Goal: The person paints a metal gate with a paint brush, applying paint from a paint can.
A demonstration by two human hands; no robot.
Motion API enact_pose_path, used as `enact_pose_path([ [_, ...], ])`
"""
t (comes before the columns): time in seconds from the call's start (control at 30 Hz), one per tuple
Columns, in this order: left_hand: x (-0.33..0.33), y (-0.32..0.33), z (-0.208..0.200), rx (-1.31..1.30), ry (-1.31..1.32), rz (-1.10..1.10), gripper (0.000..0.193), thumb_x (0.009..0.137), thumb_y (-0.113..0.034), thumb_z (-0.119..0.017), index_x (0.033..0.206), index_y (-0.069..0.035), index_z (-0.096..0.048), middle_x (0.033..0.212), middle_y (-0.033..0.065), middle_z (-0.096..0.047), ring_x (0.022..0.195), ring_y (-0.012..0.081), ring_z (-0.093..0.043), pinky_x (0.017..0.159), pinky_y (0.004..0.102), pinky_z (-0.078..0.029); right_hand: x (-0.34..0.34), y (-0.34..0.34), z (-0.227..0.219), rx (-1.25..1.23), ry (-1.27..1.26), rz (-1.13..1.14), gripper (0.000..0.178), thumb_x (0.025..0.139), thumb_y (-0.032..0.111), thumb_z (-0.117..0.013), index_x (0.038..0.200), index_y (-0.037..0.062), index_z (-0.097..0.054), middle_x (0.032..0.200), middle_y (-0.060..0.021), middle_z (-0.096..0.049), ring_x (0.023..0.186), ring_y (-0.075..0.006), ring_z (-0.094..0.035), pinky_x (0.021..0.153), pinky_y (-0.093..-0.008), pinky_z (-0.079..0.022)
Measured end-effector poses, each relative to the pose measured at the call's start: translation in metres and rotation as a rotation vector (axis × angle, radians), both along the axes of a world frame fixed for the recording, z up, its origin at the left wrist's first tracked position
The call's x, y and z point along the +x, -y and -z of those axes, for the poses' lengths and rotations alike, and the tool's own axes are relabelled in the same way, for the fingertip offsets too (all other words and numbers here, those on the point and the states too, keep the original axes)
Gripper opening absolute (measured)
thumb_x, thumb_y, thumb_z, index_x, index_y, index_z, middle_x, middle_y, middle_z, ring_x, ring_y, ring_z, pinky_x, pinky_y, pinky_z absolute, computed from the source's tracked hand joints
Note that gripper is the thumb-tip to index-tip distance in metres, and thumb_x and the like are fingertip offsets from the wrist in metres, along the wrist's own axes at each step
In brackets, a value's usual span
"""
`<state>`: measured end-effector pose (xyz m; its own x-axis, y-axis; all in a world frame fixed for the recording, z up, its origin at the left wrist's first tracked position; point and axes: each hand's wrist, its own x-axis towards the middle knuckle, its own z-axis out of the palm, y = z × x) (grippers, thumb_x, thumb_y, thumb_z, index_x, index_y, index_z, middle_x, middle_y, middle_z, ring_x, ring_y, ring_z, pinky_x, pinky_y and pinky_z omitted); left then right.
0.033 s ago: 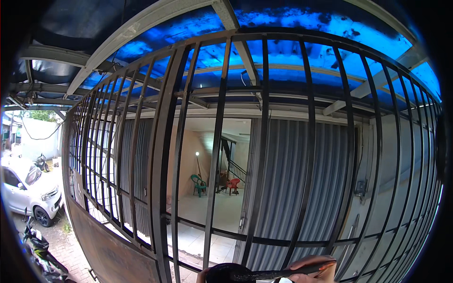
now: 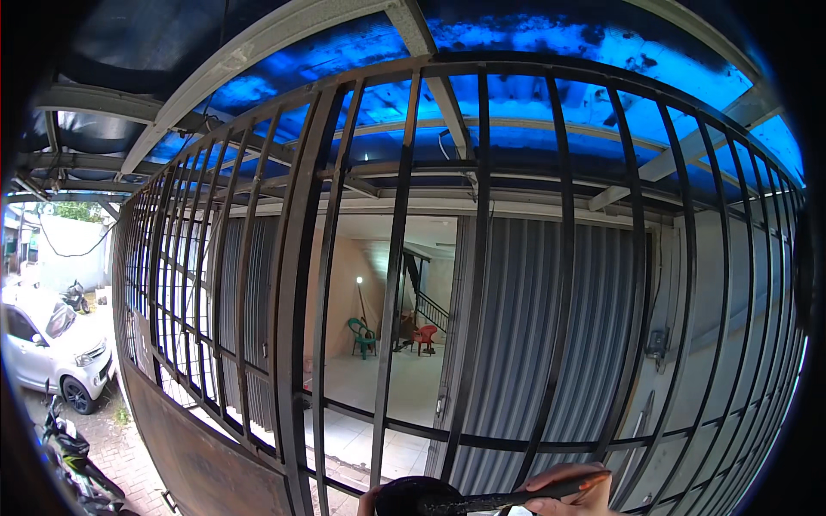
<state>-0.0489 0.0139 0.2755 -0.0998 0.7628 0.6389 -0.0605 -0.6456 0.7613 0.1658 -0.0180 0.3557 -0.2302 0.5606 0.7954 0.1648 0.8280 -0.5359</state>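
At the lower edge my left hand [image 2: 366, 502] shows only in part, wrapped against the side of a dark, round paint container [image 2: 397, 492]. My right hand [image 2: 564, 472] grips a paintbrush [image 2: 508, 497] with a dark handle and an orange end. The brush lies nearly level, its head end reaching over the container's opening. The inside of the container is too dark to make out. Just beyond both hands rises a tall metal gate of dark vertical bars [image 2: 472, 361], which neither hand touches.
A rusty solid panel [image 2: 206, 447] fills the gate's lower left. Behind the bars stand a grey folding shutter [image 2: 516, 318], a green chair [image 2: 361, 338] and a red chair [image 2: 424, 339]. Outside at left are a white car [image 2: 56, 353] and a motorcycle [image 2: 82, 464].
The container and the brush have come up very slightly in the view. Both hands keep their hold.
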Motion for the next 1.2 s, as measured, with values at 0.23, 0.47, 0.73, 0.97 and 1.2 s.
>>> enact_pose_path([
  [0.23, -0.004, -0.017, -0.029, 0.178, 0.011, 0.001, 0.089, 0.043, -0.026, -0.086, 0.118, -0.003, -0.042, 0.105, 0.0132, -0.059, 0.095, 0.0234, -0.058, 0.084, 0.0367, -0.046, -0.007, -0.006, -0.058, 0.304, 0.101, -0.091, 0.017, 0.079, 0.004, -0.065, 0.093, -0.0053, -0.061, 0.071, -0.0133, -0.064, 0.050, -0.0146, -0.057, 0.044, -0.0274, -0.048],
  [0.47, -0.012, -0.027, -0.067, 0.183, 0.006, 0.066, 0.090, 0.044, -0.030, -0.086, 0.118, -0.003, -0.043, 0.108, 0.0146, -0.057, 0.099, 0.0257, -0.056, 0.087, 0.0388, -0.045, -0.002, -0.014, -0.104, 0.135, 0.268, 0.026, 0.021, 0.074, 0.009, -0.070, 0.089, -0.0035, -0.063, 0.081, -0.0123, -0.065, 0.075, -0.0191, -0.065, 0.068, -0.0279, -0.053],
  [0.73, -0.023, -0.048, -0.120, 0.152, -0.012, 0.129, 0.088, 0.039, -0.023, -0.087, 0.111, 0.002, -0.043, 0.101, 0.0124, -0.058, 0.096, 0.0209, -0.057, 0.089, 0.0324, -0.043, -0.059, -0.064, -0.236, 0.450, -0.133, -0.076, 0.025, 0.081, 0.013, -0.065, 0.095, -0.0053, -0.055, 0.082, -0.0111, -0.061, 0.071, -0.0159, -0.064, 0.062, -0.0251, -0.053],
  [0.97, -0.024, -0.049, -0.127, 0.185, 0.012, 0.190, 0.089, 0.038, -0.022, -0.088, 0.111, 0.002, -0.044, 0.102, 0.0123, -0.058, 0.096, 0.0212, -0.057, 0.090, 0.0332, -0.043, -0.107, -0.099, -0.406, 1.214, 0.314, 0.527, 0.021, 0.081, 0.024, -0.062, 0.086, 0.0034, -0.061, 0.070, -0.0095, -0.063, 0.060, -0.0184, -0.061, 0.058, -0.0253, -0.047],
  [1.2, -0.043, -0.050, -0.103, 0.186, -0.066, 0.164, 0.091, 0.041, -0.027, -0.087, 0.116, 0.000, -0.042, 0.107, 0.0143, -0.056, 0.100, 0.0247, -0.056, 0.091, 0.0377, -0.043, -0.143, -0.123, -0.425, 1.378, 0.840, 0.786, 0.021, 0.079, 0.021, -0.062, 0.082, 0.0015, -0.056, 0.072, -0.0130, -0.062, 0.067, -0.0294, -0.060, 0.060, -0.0349, -0.047],
])
